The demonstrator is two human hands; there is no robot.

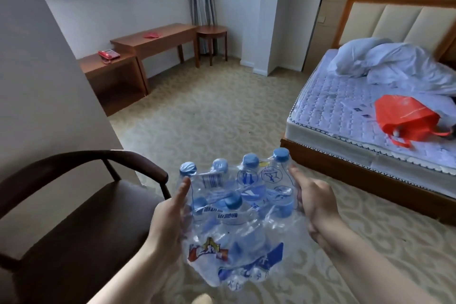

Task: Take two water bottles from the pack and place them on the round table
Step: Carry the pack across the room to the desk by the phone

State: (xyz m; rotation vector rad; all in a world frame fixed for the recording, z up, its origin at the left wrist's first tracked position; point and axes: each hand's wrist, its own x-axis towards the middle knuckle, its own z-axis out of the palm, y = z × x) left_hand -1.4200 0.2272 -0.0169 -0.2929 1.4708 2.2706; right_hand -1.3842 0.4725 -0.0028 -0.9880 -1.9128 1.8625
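Note:
I hold a shrink-wrapped pack of water bottles [237, 215] with blue caps in front of me, above the carpet. My left hand [170, 217] grips its left side, thumb up along the wrap. On the pack's right side my right hand [318, 207] presses in. Several bottles sit inside the clear, blue-printed plastic wrap. The small round wooden table [212, 31] stands far off at the back, by the curtain, to the right of a long desk.
A dark armchair [74, 205] is close at my left. A bed [370, 116] with crumpled bedding and an orange bag [407, 118] fills the right. A long desk [158, 39] and a low cabinet with a red phone [108, 54] line the left wall. Patterned carpet lies between.

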